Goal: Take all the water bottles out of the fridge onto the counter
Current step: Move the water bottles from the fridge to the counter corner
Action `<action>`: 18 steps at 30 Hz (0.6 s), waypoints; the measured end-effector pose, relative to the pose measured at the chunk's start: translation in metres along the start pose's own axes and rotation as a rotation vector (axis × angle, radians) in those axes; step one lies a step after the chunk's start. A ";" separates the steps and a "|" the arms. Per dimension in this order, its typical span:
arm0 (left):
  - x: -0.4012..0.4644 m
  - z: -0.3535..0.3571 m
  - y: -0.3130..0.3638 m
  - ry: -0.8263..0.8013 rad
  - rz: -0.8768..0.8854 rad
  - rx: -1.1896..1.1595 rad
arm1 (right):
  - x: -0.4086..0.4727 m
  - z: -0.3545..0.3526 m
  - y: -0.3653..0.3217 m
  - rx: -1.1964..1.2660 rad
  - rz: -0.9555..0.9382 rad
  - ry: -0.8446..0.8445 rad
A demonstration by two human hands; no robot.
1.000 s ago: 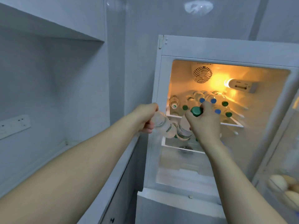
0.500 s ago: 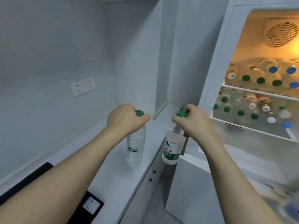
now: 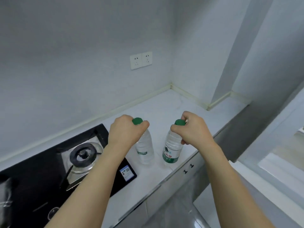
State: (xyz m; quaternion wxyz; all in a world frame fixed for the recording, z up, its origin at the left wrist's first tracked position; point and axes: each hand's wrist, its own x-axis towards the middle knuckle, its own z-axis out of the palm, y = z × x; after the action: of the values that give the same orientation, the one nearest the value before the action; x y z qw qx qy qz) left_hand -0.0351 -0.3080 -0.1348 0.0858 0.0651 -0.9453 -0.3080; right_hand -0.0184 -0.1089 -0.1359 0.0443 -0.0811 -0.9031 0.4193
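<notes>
Now the left hand [image 3: 122, 129] and the right hand [image 3: 194, 129] each curl their fingers round the neck of a water bottle, left bottle [image 3: 144, 148] and right bottle [image 3: 171, 148], standing upright on the white bench [image 3: 164, 106] beside the stove [image 3: 49, 170]. Both look set down; letting go is left. The fridge inside is not in view, so how many remain is unclear.

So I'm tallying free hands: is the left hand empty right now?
No, the left hand grips the neck of a green-capped bottle standing on the counter.
</notes>
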 end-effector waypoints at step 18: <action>-0.024 -0.028 -0.084 0.188 -0.381 -0.051 | 0.049 0.093 -0.036 -0.050 -0.268 -0.422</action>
State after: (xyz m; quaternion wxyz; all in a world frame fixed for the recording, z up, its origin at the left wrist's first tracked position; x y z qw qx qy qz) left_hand 0.0001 -0.3874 -0.1651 0.1153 0.2690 -0.8956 -0.3351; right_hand -0.0840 -0.1924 -0.1677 -0.0919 0.1274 -0.9052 0.3949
